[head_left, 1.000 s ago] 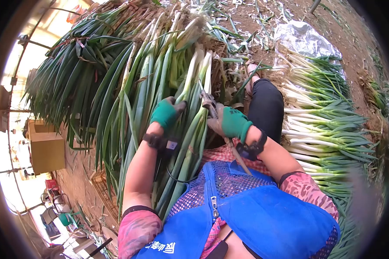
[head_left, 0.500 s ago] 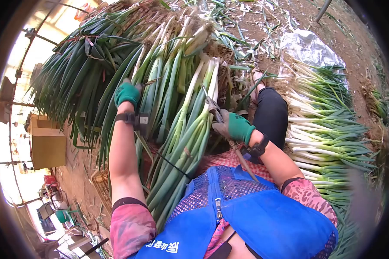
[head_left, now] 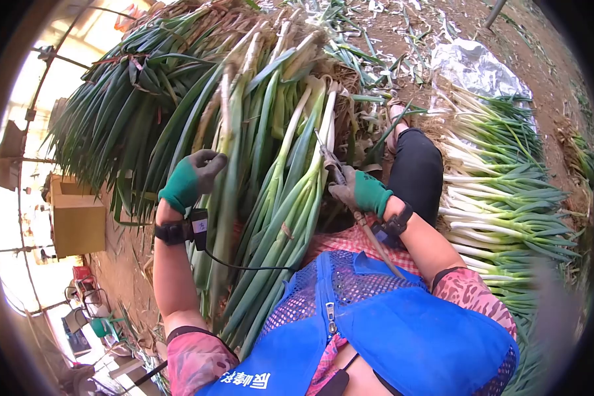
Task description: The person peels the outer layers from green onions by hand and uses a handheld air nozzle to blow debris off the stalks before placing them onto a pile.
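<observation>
My left hand (head_left: 193, 179), in a green and grey glove, is beside a long leek (head_left: 226, 125), its fingers loosely curled and nothing visibly clasped in them. That leek is partly blurred and lies over other leeks. In a matching glove, my right hand (head_left: 361, 190) is closed around a thin metal-tipped tool (head_left: 332, 160) with a hose running back towards my vest. The tool's tip is close to the pale stems of a bunch of leeks (head_left: 280, 198) across my lap. A large pile of untrimmed leeks (head_left: 132, 112) is at the left.
Cleaned leeks (head_left: 501, 191) lie in a long row at the right, beside a silvery sheet (head_left: 475, 69). Peelings litter the soil at the top. A cardboard box (head_left: 78, 221) and a chair stand at the far left. A cable runs from my left wrist.
My left hand has come down and back from the pile, and its hold on a stem is no longer seen. A long leek now lies over the bunch. My right hand has barely moved.
</observation>
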{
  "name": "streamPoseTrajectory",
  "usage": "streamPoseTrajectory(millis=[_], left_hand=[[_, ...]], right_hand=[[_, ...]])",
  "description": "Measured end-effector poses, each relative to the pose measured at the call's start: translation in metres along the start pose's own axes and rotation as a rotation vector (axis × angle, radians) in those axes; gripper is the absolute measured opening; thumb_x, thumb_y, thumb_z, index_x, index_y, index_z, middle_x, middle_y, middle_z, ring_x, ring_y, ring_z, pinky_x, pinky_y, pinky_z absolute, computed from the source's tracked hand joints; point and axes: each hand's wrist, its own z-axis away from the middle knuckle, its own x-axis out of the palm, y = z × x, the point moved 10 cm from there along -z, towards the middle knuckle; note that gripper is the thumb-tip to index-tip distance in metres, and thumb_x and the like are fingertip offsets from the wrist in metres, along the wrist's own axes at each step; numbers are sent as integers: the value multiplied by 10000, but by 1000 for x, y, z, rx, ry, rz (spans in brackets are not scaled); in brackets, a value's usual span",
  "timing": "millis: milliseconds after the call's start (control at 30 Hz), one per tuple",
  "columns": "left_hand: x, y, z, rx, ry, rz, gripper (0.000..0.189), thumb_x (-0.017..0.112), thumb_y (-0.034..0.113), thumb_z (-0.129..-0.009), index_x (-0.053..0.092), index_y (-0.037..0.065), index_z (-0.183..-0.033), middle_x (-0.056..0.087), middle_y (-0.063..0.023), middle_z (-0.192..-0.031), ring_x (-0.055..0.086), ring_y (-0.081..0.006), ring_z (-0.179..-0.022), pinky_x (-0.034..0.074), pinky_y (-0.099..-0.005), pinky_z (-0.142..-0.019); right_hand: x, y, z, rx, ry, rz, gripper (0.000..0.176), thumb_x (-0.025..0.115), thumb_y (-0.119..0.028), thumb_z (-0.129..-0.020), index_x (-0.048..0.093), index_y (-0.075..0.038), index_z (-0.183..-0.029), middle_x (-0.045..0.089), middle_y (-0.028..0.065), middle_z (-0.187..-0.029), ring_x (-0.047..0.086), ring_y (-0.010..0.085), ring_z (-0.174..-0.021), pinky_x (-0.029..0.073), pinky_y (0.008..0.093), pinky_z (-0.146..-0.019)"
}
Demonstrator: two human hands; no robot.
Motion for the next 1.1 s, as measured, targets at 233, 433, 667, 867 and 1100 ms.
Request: streamPoseTrajectory(millis=[233, 433, 667, 867, 1100], left_hand=[[8, -32, -49, 79, 60, -260, 465, 734, 353, -855, 644, -53, -1064, 705, -189, -920, 677, -253, -819, 518, -365, -722], [-9, 15, -12, 124, 96, 22, 385, 765, 294, -843, 666, -53, -977, 687, -89, -827, 627, -156, -739, 489, -306, -671], [19, 109, 25, 362, 109, 13, 362, 764, 321, -815, 624, -10, -859, 563, -38, -671, 453, -112, -581, 393, -321, -540], [96, 45, -74, 178, 87, -455, 605, 719, 402, -845, 595, -49, -1228, 690, -204, -924, 647, -345, -754, 501, -434, -756], [113, 41, -93, 212, -6, -5, 614, 666, 298, -861, 510, 54, -1402, 685, -233, -1132, 684, -307, -1022, 529, -378, -864]], right_hand=[[-3, 2, 1, -3, 28, 19, 579, 623, -411, -847, 532, 41, -1196, 684, 217, -818, 695, 325, -729, 526, 429, -698], [-5, -3, 5, 13, 4, -13, 581, 611, -418, -825, 553, 64, -1145, 675, 276, -927, 672, 397, -887, 519, 444, -803], [-1, -4, 2, -7, 23, -34, 581, 610, -425, -815, 569, 80, -1099, 672, 298, -935, 665, 441, -928, 520, 461, -831], [0, 10, 0, 0, 20, -123, 597, 630, -437, -817, 564, 92, -1084, 663, 304, -930, 656, 446, -911, 515, 464, -805], [8, 15, -9, -21, 14, -223, 598, 639, -436, -807, 577, 85, -1093, 657, 306, -960, 655, 431, -925, 509, 458, -812]])
